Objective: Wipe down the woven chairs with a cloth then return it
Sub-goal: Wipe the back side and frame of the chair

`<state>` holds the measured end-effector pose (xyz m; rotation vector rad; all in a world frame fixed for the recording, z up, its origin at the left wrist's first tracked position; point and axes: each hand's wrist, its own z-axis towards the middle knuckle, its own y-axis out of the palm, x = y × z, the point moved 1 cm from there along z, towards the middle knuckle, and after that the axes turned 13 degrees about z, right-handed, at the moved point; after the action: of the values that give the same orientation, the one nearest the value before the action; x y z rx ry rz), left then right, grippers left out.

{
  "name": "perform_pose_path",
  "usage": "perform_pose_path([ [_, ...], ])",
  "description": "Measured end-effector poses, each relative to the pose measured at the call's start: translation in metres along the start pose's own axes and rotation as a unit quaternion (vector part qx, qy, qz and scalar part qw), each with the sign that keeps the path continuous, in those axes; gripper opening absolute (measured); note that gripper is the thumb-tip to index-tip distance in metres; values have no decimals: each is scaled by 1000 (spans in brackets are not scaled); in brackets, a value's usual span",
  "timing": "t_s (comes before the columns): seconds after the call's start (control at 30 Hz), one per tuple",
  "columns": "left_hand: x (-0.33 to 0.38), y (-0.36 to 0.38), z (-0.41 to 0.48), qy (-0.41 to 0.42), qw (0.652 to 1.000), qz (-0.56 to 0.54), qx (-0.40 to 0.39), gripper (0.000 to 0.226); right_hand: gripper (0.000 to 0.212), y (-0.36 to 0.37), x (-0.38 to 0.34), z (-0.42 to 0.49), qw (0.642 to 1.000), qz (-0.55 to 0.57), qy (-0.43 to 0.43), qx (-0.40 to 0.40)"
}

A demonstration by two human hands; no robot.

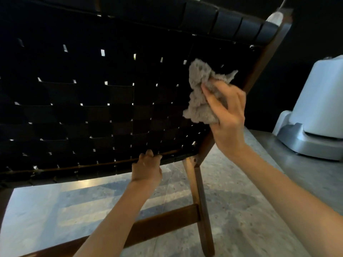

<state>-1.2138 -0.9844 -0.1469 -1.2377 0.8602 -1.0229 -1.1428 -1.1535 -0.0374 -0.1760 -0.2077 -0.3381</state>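
Head view: A person's right grip (228,115) closes around a bunched grey-beige cloth (198,93) and holds it against the black straps of a woven chair (92,101). The cloth sits near the panel's right edge, just beside the slanting wooden frame (259,71). The left grip (146,169) curls its fingers over the wooden rail (104,164) along the bottom of the woven panel, apparently steadying the chair. Small gaps in the weave show as bright points across the dark surface. Below the rail lie a polished stone floor (55,210) and the chair's leg and crossbar. A pale grey appliance (319,108) stands to the right on a raised ledge, well apart from the cloth.

The wiping step looks to be in hand, with the cloth on the weave and most of the panel stretching away to its left. The next move likely calls for drawing the cloth across the straps with firm, even pressure, following the weave so the pile does not snag in the gaps, while the other grip braces the rail. Returning the cloth appears some way off.
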Motion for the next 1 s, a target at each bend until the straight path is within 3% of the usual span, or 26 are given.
perform_pose_path([
  [0.13,10,3,4,-5,1000,-2,-15,58,34,2,20,27,999,-8,23,29],
  [0.23,16,10,2,-4,1000,22,-10,63,56,18,38,23,997,-13,72,10],
  [0.33,13,18,0,0,999,38,15,61,54,32,43,1,997,-17,78,0],
  [0.47,12,21,-1,-10,999,35,29,59,67,48,31,-61,984,8,124,-127],
  [0.57,12,19,0,-9,999,19,24,62,57,63,21,-117,953,-6,116,-281],
  [0.63,12,20,0,-9,1000,11,21,63,51,71,14,-138,936,-5,127,-329],
  [0.73,11,18,0,-5,1000,12,13,64,41,74,6,-138,931,6,183,-317],
  [0.83,12,16,0,-4,1000,16,4,66,49,66,4,-121,909,11,184,-374],
  [1.0,16,9,1,-18,1000,21,-8,69,58,20,4,-81,962,41,106,-248],
])
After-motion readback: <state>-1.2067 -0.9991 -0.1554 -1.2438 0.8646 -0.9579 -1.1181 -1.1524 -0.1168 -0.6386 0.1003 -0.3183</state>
